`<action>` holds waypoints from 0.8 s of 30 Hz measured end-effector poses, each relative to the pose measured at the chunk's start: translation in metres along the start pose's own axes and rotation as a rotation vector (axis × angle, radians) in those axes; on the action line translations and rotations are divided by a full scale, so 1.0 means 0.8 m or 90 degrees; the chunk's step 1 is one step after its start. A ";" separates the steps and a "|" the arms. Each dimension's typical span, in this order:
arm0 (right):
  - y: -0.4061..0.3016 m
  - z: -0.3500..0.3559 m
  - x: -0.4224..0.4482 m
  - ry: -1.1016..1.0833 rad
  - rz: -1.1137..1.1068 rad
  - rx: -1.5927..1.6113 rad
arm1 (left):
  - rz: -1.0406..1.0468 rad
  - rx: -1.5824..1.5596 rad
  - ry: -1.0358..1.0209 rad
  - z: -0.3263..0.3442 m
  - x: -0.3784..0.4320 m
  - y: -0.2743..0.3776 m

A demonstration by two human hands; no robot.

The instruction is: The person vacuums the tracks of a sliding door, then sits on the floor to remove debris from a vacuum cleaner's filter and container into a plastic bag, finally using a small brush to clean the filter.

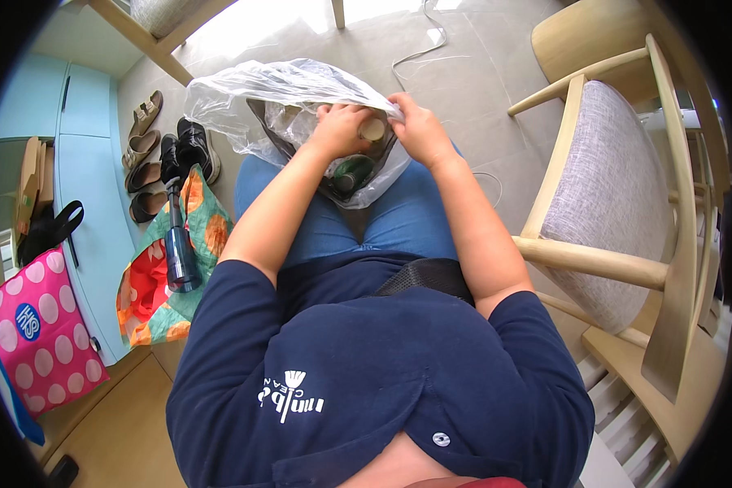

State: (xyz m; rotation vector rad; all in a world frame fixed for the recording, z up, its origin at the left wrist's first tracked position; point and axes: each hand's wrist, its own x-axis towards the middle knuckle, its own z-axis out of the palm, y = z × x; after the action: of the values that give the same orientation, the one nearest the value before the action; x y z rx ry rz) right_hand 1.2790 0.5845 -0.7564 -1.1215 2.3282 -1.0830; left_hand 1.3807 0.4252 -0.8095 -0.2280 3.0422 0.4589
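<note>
A clear plastic bag stands with its mouth wide open in front of my knees, with a dark inner lining or container showing inside. My left hand reaches into its mouth, its fingers at a jar or can with a pale round top; whether it grips this I cannot tell. Just below that hand lies a green glass bottle inside the bag, beside crumpled clear plastic. My right hand pinches the bag's right rim between thumb and fingers. The bottom of the bag is hidden.
Sandals and black shoes are on the tiled floor at left, near a patterned bag with a dark blue bottle-like object. Light-blue cabinets and a pink dotted bag stand farther left. A wooden chair is at right; a cable lies ahead.
</note>
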 end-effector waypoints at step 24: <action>-0.031 0.066 0.025 -0.104 0.046 -0.230 | -0.338 -0.162 0.146 -0.003 -0.037 -0.030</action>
State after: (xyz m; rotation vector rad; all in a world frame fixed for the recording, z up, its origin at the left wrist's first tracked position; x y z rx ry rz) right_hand 1.3097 0.5330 -0.7716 -1.1861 2.4682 -0.5338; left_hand 1.4133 0.4059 -0.8121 -1.1337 2.9379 0.8102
